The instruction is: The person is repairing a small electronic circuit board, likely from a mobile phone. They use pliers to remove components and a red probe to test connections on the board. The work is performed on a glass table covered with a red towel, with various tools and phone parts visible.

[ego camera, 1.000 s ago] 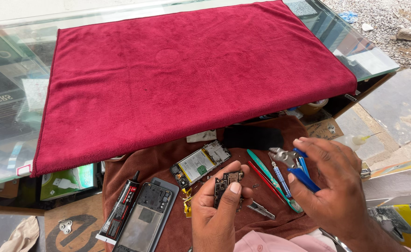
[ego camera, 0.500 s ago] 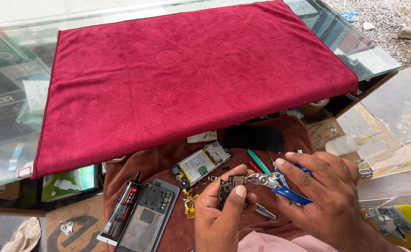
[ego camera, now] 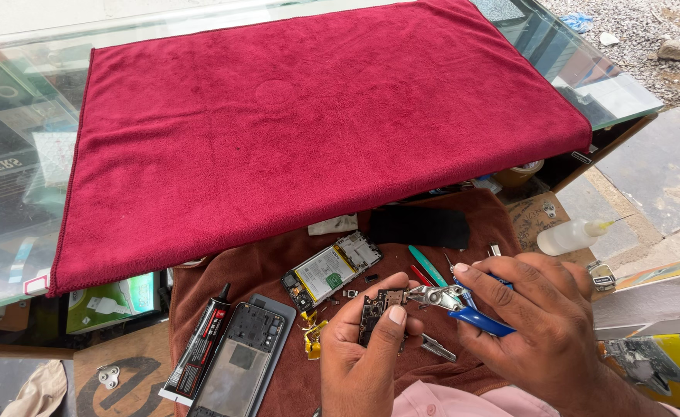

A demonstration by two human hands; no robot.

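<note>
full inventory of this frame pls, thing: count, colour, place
towel: 1, red, spread over the glass counter
glass counter: 1, clear, upper frame
brown cloth: 1, under the parts, below the counter edge
phone body with battery: 1, silver and green, on the brown cloth
phone back frame: 1, grey, lower left
glue tube: 1, black and red, left of the frame
squeeze bottle: 1, white, right side
teal pry tool: 1, on the cloth
small circuit board: 1, black, in the left hand
pliers: 1, blue handles, in the right hand
left hand: 1, bottom centre
right hand: 1, bottom right
</note>
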